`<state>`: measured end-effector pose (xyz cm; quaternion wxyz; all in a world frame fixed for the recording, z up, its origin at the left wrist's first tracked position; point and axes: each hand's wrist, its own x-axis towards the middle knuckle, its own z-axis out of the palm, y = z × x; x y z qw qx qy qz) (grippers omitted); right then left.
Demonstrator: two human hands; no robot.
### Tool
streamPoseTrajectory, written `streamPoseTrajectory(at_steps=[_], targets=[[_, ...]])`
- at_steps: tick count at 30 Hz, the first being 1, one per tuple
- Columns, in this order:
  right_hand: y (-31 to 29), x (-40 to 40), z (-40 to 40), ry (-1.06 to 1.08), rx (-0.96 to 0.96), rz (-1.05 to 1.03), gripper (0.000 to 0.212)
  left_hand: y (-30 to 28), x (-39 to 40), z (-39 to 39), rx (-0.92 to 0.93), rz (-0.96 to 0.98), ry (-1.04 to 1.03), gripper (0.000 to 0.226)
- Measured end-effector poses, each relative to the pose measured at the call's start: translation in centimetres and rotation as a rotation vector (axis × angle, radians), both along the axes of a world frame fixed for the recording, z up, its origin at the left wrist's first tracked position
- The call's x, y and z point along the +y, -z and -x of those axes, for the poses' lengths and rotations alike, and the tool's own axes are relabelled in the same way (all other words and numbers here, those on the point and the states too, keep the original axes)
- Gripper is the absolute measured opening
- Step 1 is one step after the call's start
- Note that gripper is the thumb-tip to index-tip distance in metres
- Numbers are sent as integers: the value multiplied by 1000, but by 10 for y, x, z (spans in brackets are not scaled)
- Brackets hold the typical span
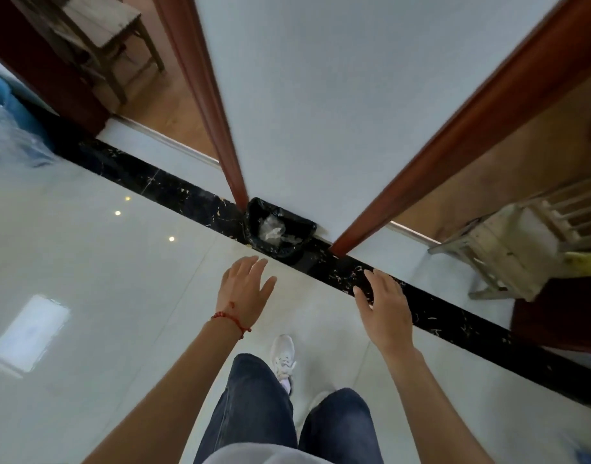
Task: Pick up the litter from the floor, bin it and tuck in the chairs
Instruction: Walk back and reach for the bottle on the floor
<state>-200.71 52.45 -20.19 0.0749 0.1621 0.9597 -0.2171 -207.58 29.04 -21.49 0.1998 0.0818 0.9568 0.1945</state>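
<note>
Head view, looking down at a glossy pale tiled floor (pixel 86 262) crossed by a black marble strip (pixel 160 182) with gold flecks. The left hand (pixel 245 289) and the right hand (pixel 384 301) are both held out in front of the body, palms down, fingers straight and slightly spread; neither holds anything. A red string bracelet (pixel 232 319) circles the left wrist.

The bin (pixel 280 229), lined with a black bag, stands on the marble strip against the foot of a white wall panel (pixel 337 95), just beyond the left hand's fingertips. Crumpled clear plastic litter (pixel 272 229) lies inside it.

Red-brown wooden door frames (pixel 200 95) flank the white panel on either side. Through the left doorway a wooden chair (pixel 103 31) stands on a brown floor; at the right doorway a worn, whitish wooden chair (pixel 515 249) stands on the pale tiles, with a yellow-green item, too blurred to identify, at its near edge. A blurred clear plastic bag (pixel 9 135) lies at the far left edge.

Below the hands, dark blue jeans (pixel 254 406) and a white sneaker (pixel 284 356) are seen.
</note>
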Motion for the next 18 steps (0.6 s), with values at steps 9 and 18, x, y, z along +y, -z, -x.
streamPoseTrajectory(at_steps=[9,18], targets=[[-27,33,-94,254,86,9,42,-26,50,-35,72,-21,237,48],[-39,39,-221,491,75,-5,41,-41,94,-113,85,1,512,49]])
